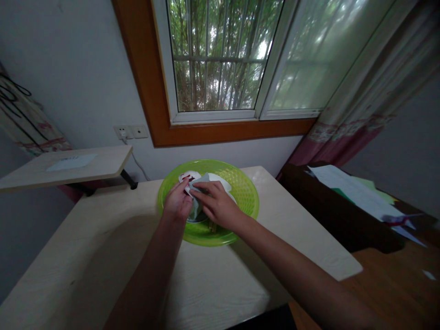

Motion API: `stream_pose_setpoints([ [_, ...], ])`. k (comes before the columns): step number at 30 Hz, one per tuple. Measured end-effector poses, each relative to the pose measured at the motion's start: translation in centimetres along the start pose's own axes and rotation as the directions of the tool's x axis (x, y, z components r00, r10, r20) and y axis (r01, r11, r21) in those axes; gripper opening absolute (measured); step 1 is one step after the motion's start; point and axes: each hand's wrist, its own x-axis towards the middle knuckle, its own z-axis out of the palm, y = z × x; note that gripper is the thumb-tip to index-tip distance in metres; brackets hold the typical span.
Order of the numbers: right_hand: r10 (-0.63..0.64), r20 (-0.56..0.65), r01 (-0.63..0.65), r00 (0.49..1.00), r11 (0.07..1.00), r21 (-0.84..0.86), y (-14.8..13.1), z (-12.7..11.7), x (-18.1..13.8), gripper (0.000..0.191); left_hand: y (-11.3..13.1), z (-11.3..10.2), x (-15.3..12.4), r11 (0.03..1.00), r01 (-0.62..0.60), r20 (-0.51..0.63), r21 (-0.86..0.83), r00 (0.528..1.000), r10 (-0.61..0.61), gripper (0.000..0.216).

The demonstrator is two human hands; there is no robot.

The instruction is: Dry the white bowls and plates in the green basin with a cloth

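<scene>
basin (pixel 242 185): green, round, by the middle of the table's (pixel 103 256) far edge
dish (pixel 191 175): white with red marks, inside the basin, far-left part
cloth (pixel 202 179): grey-green, draped over the dish
left hand (pixel 177 205): fingers curled shut on the dish's near rim
right hand (pixel 217 207): fingers closed on the cloth, pressing it down

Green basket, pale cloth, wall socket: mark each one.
Green basket (pixel 245 192): head view, bare mesh wall on its right side.
Pale cloth (pixel 196 208): head view, its lower fold.
Wall socket (pixel 131 132): head view, middle of the white plate.
</scene>
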Motion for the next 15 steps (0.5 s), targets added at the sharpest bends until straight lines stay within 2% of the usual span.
stream_pose_setpoints([
  [7, 0.022, -0.017, -0.021, 1.0, 1.0, 0.007, -0.03, 0.08, 0.08, 0.068, -0.07, -0.36, 0.17, 1.0, -0.016, 0.065, -0.02, 0.998, 0.017, 0.02],
  [11, 0.044, -0.069, -0.044, 0.997, 0.999, 0.003, 0.2, 0.36, 0.13, 0.06, 0.07, -0.22, 0.14, 1.0, -0.001, 0.034, 0.006, 0.999, 0.0, 0.021],
  [15, 0.015, -0.07, -0.017, 0.997, 1.0, -0.025, 0.3, 0.46, 0.1, 0.054, 0.02, -0.06, 0.04, 1.0, 0.013, 0.021, 0.009, 1.0, -0.014, 0.022],
])
